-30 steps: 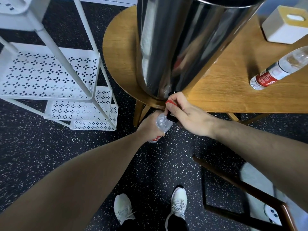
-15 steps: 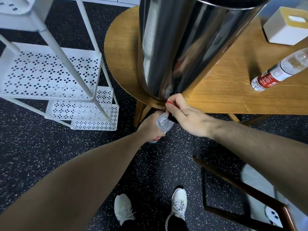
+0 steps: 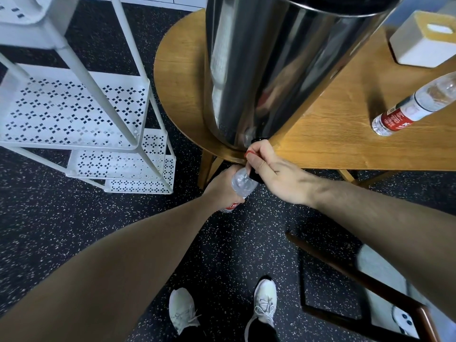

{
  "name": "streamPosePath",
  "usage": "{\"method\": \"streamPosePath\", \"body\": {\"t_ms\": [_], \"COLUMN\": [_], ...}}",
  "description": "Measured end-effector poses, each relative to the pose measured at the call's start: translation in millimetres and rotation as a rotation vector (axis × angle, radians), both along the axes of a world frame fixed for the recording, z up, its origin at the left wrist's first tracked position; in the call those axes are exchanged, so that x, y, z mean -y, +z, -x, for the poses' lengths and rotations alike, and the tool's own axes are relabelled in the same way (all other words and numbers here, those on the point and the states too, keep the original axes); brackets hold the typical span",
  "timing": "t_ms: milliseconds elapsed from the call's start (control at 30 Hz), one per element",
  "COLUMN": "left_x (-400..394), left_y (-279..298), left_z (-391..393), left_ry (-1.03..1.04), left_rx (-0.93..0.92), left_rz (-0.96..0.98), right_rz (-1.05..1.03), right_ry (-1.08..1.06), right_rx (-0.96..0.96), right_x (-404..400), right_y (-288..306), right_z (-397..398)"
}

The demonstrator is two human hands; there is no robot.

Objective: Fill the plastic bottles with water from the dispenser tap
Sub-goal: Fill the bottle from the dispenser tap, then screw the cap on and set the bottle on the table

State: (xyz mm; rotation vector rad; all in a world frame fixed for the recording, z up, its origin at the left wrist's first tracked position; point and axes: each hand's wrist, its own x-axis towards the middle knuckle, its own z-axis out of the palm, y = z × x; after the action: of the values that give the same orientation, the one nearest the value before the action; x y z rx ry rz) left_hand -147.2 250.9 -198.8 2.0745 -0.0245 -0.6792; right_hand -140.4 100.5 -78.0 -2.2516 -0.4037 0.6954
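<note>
Frame centre: left hand holds a clear plastic bottle in a closed grip, its mouth beneath the tap of the steel dispenser. Right hand grips the tap's red lever. At right, a second bottle stands on the wooden worktop.

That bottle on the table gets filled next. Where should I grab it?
Grip the bottle around its red-labelled middle, coming from the table's near edge: it appears to stand upright with open space around it.
</note>
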Motion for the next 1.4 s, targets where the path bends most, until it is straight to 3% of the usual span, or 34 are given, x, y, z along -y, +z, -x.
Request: {"method": "streamPosePath", "body": {"t_ms": [133,267,600,867,967,1067,1267,1400], "left_x": [0.4,-0.4,-7.2,-18.5,-23.9,-28.8,-33.5,-34.6], "left_y": [-4.3,-9.8,-27.2,-34.6,-32.8,-23.7,4.6,29.9], "left_z": [0.1,0.7,9.8,24.8,34.0,45.0,64.2,68.3], "left_ry": [0.020,0.035,-0.014,0.002,-0.002,-0.035,-0.112,-0.160], "left_rx": [-0.002,-0.002,-0.030,-0.002,0.007,0.011,0.011,0.043], "left_rz": [-0.007,0.001,-0.058,-0.023,-0.014,-0.004,0.030,0.040], "right_rz": [-0.092,-0.277,-0.348,-0.290,-0.002,0.151,0.343,0.393], "right_ry": [-0.063,-0.281,-0.443,-0.641,-0.497,-0.261,0.198,0.370], "right_rx": [-0.007,-0.150,-0.223,-0.013,-0.064,-0.069,0.138,0.309], "right_x": [-1.2,-3.9,-4.1,17.9,33.1,37.9,25.9,25.0], "right_y": [0.6,2.4,9.5,27.6,28.0,23.3,45.3,64.1], "right_z": [-2.9,-14.6,-16.4,6.3,27.3,46.3,56.9,56.1]}}
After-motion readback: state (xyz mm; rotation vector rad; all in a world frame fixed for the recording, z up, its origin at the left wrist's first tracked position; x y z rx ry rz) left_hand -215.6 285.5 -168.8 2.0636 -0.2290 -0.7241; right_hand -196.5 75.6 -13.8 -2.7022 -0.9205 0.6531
